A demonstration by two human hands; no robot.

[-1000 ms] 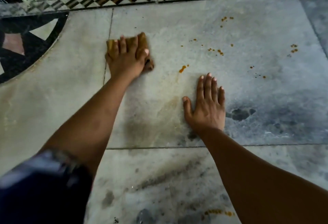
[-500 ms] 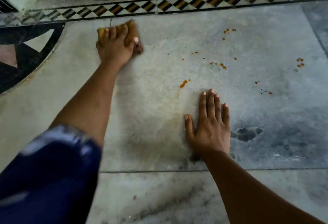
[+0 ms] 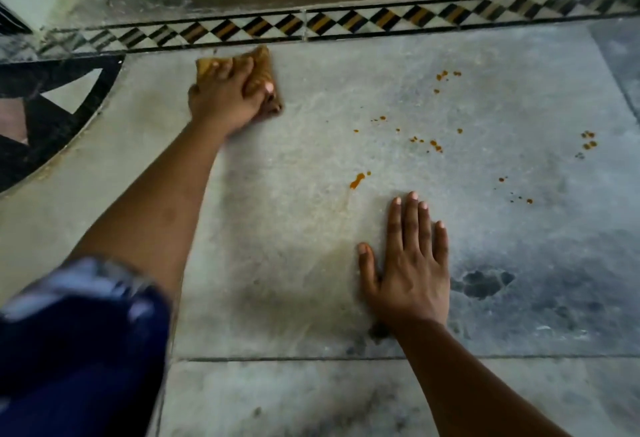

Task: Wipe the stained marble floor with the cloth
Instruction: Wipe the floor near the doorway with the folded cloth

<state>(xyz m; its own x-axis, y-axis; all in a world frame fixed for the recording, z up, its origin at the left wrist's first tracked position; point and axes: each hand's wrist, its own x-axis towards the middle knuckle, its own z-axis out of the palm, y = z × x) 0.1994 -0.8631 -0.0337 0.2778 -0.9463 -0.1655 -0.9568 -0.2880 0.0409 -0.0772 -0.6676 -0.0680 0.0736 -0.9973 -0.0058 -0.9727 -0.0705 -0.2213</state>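
Marble floor (image 3: 304, 228), orange stains (image 3: 356, 180): I see left hand (image 3: 227, 102) gripping cloth (image 3: 260, 67) by patterned border (image 3: 346, 22); right hand (image 3: 408, 273) flat, fingers straight, empty.

The marble floor (image 3: 346, 263) is viewed steeply downward from head height, close, facing the patterned border (image 3: 311, 26).

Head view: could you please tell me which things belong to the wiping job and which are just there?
Job in hand:
- cloth
- left hand, holding the cloth down
- orange stains
- marble floor
- right hand, flat on the floor

Just there:
- diamond-pattern border
- dark inlay
- blue sleeve
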